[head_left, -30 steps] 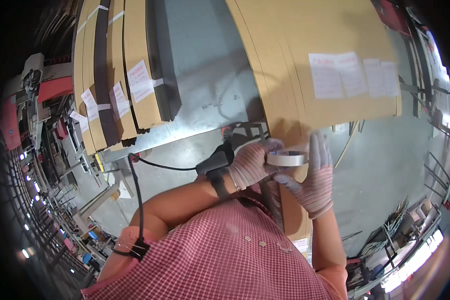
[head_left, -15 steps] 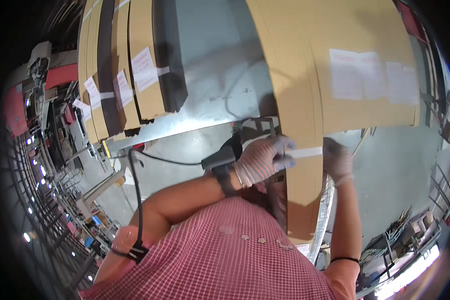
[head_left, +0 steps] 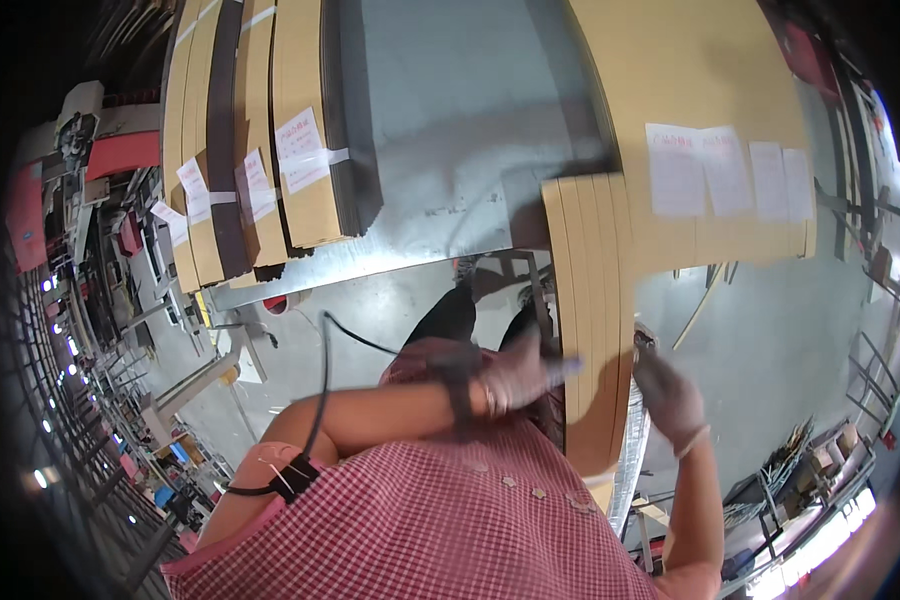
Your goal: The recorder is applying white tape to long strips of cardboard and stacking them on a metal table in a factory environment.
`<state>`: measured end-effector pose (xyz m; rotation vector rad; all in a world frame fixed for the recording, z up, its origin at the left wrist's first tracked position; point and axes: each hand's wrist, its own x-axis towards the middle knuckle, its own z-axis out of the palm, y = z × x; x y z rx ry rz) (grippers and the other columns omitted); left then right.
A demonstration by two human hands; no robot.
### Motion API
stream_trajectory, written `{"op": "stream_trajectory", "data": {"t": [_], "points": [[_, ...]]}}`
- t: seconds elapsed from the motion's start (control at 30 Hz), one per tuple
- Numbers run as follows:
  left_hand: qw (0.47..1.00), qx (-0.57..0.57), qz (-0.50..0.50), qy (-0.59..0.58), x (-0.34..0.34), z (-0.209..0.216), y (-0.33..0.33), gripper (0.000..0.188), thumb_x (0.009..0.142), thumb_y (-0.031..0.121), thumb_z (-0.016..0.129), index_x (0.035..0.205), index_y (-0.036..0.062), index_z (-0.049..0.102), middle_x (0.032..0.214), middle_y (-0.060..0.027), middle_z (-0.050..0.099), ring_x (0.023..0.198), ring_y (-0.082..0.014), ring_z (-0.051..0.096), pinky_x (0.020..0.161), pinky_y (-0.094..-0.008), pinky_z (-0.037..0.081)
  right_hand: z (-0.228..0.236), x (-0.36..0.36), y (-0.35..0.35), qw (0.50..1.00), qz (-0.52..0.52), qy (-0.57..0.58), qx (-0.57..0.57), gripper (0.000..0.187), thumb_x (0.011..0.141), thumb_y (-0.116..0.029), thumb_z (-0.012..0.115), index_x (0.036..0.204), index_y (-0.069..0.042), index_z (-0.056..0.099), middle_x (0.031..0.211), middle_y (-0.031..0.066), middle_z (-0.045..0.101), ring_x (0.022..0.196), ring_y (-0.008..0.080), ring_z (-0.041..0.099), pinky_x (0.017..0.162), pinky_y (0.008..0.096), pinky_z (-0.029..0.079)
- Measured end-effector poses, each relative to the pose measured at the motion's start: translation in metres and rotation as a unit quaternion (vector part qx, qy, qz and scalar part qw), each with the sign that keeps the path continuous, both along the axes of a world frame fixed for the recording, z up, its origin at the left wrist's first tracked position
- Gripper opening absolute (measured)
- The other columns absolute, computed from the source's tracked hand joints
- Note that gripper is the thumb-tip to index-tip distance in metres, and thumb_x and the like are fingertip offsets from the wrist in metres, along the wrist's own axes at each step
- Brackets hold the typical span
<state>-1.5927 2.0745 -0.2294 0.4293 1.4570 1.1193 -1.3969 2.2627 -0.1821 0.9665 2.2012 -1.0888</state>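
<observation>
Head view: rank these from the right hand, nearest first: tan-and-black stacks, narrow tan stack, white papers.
From the right hand:
1. Narrow tan stack, just left of it
2. White papers, ahead, on the wide cardboard
3. Tan-and-black stacks, upper left

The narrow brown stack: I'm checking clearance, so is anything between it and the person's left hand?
Nothing visible stands between the left hand and the narrow brown stack. The hand is at the stack's left edge; it is too blurred to tell whether it touches.
</observation>
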Motion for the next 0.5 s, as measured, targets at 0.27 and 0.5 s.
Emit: {"op": "stream_trajectory", "data": {"t": [0.27,0.5], "points": [[0.99,0.06,0.114,-0.058,-0.015,-0.036,0.037,0.057,0.092,0.033,0.072,0.133,-0.001,0.052,0.126,-0.0117,0.064,0.114,-0.0191,0.059,0.097,-0.0361,0.048,-0.018,-0.06,0.006,0.975,-0.157,0.087,-0.134,0.045,0.101,-0.025,0.054,0.141,-0.004,0.049,0.117,0.0228,0.065,0.11,0.0406,0.063,0.095,0.0385,0.049],[0.992,-0.044,-0.118,-0.004,-0.049,0.021,-0.008,0.031,0.092,0.018,0.07,0.116,0.0023,0.06,0.101,-0.0031,0.066,0.094,-0.0119,0.061,0.085,-0.0305,0.05,0.073,-0.134,0.017,0.974,0.182,0.037,-0.128,0.037,0.086,-0.033,0.07,0.119,-0.018,0.066,0.098,0.0122,0.071,0.09,0.0341,0.067,0.079,0.0409,0.053]]}}
